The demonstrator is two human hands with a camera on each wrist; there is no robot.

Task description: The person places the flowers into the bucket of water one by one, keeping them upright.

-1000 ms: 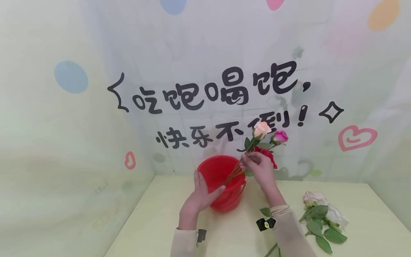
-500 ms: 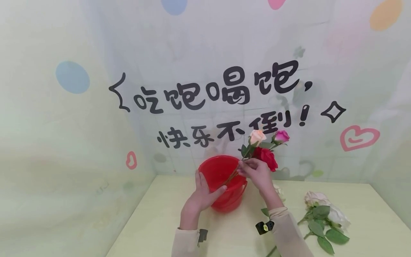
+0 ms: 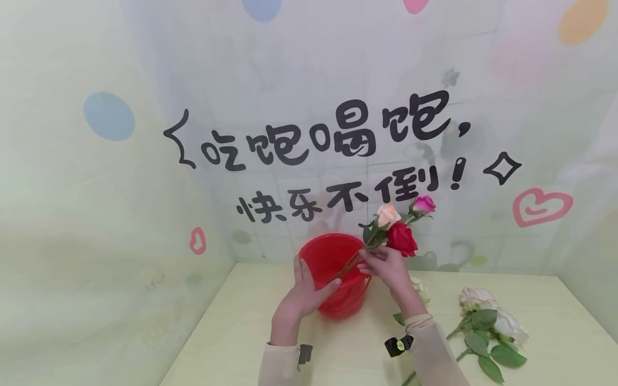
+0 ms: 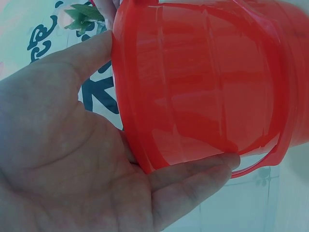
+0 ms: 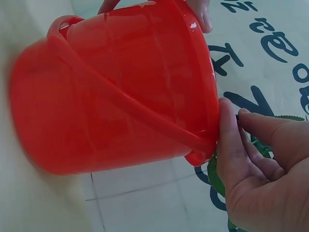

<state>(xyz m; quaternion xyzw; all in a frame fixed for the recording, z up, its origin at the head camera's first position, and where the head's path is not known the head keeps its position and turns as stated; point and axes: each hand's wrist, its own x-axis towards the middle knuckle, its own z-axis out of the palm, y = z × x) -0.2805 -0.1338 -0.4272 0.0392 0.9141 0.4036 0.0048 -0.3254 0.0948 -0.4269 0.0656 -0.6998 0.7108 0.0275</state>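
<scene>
A red bucket [image 3: 340,305] stands on the table, tilted slightly with its mouth towards me. My left hand [image 3: 300,295] holds its left side at the rim; in the left wrist view the thumb touches the rim and the fingers [image 4: 193,186] lie along the outer wall. At the right rim, my right hand [image 3: 390,271] pinches the thin stems [image 3: 348,266] of a peach rose [image 3: 388,214], a red rose [image 3: 402,239] and a pink rose [image 3: 424,204]. Their stems slope down into the bucket's mouth, while the blooms stay outside, above the right hand. The stem ends are hidden.
White roses [image 3: 497,321] with green leaves lie on the table [image 3: 545,300] at the right. Another pale flower [image 3: 420,289] shows partly behind the right forearm. A wall [image 3: 289,69] printed with black characters rises behind the bucket.
The peach rose has come down and left, beside the red rose, which now shows fully. My right hand has slid slightly lower along the stems. My left hand stays on the bucket.
</scene>
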